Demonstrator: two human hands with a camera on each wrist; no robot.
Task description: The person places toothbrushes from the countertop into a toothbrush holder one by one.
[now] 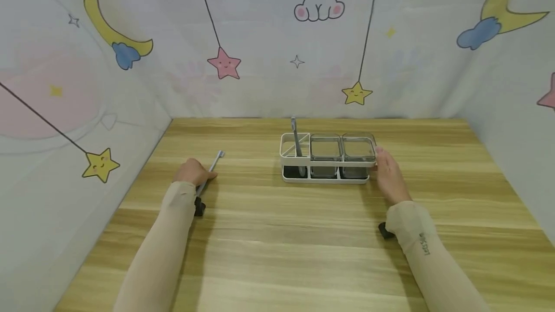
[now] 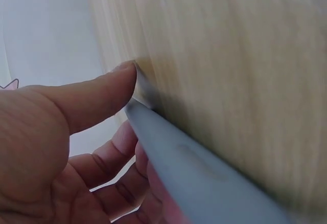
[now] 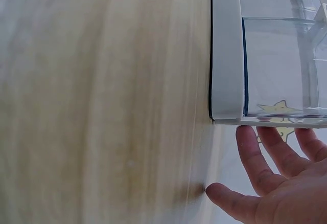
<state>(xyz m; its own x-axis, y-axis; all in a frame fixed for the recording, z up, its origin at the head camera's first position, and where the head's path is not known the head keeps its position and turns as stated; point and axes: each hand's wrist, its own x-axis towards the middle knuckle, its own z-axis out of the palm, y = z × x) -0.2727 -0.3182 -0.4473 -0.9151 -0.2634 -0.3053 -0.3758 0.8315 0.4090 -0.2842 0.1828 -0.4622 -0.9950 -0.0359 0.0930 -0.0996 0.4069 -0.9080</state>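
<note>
Left hand (image 1: 193, 171) low on the wooden table (image 1: 277, 254), fingers curled around a slim grey toothbrush (image 1: 211, 169), head angled up. Mid-table: white three-slot plastic rack (image 1: 326, 162), another grey brush (image 1: 297, 144) standing inside. Right hand (image 1: 389, 175), fingers straight, rests against the rack's right end.

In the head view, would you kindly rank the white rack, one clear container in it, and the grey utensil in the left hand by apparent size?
1. White rack.
2. Clear container.
3. Grey utensil, though the left hand hides part of it, so ranks two and three are unsure.
</note>
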